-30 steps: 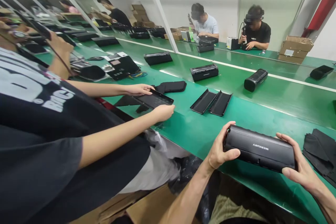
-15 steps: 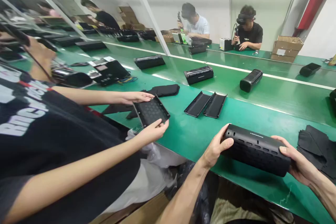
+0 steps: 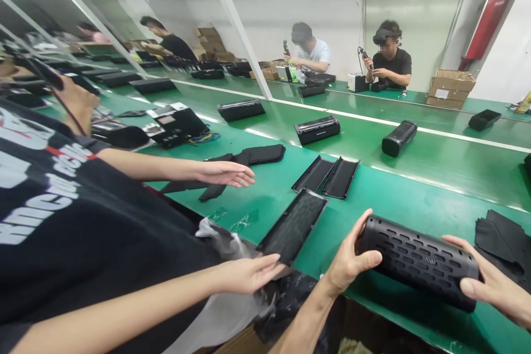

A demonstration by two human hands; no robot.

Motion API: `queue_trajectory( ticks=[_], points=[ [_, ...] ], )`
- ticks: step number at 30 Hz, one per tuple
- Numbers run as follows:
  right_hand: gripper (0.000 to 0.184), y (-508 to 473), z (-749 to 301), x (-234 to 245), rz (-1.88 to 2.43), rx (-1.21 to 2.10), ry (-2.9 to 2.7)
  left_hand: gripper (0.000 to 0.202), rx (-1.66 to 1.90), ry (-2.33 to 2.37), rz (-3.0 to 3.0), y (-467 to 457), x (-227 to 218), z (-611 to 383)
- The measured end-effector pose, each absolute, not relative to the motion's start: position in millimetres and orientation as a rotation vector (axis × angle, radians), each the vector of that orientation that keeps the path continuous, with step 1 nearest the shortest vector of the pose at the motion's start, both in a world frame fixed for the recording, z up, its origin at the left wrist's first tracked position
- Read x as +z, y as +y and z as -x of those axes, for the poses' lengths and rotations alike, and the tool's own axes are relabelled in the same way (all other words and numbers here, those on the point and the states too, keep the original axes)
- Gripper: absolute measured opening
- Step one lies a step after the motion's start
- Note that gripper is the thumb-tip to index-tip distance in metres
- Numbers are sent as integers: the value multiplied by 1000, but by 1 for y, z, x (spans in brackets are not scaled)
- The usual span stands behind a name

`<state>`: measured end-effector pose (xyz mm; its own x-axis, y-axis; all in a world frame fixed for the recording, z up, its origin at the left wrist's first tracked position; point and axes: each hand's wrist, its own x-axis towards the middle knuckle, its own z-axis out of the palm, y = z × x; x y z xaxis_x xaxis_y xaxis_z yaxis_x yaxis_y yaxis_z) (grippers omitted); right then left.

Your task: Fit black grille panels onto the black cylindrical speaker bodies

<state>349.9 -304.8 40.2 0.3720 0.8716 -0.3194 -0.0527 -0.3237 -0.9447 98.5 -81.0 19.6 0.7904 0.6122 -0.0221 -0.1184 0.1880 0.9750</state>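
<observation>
A black cylindrical speaker (image 3: 418, 260) with a perforated grille facing up lies crosswise just above the green belt (image 3: 385, 188). My left hand (image 3: 350, 257) grips its left end, thumb over the top. My right hand (image 3: 493, 287) cups its right end. Just left of my hands lies a black grille panel (image 3: 292, 225), put down by the co-worker in a dark printed shirt (image 3: 62, 215). That person's near hand (image 3: 246, 274) hovers by the panel's lower end; the far hand (image 3: 226, 173) is stretched flat over the belt.
Two black curved shells (image 3: 327, 175) lie ahead of me, with finished speakers (image 3: 317, 130) (image 3: 399, 138) further out. Black fabric pieces (image 3: 504, 240) sit at my right. Other seated people work across the line by cardboard boxes (image 3: 450, 88).
I have rolled the speaker so the perforated grille faces up instead of the lettered side. The co-worker set the grille panel down on the belt beside my left hand.
</observation>
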Motion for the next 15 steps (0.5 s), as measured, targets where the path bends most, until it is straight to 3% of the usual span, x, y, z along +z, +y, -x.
queue_trajectory(
  ticks=[3, 7, 12, 15],
  points=[
    [88, -315, -355, 31, 1688, 1043, -811, 125, 510, 443, -1326, -80, 20, -105],
    [73, -299, -366, 33, 1533, 979, -489, 121, 490, 559, -1466, -77, 27, -120],
    [49, -229, -442, 56, 1563, 702, -221, 67, 808, 878, -1798, -68, 46, -100],
    [44, -182, -503, 71, 1643, 517, -145, 51, 941, 1105, -2066, -44, 53, -66]
  ],
)
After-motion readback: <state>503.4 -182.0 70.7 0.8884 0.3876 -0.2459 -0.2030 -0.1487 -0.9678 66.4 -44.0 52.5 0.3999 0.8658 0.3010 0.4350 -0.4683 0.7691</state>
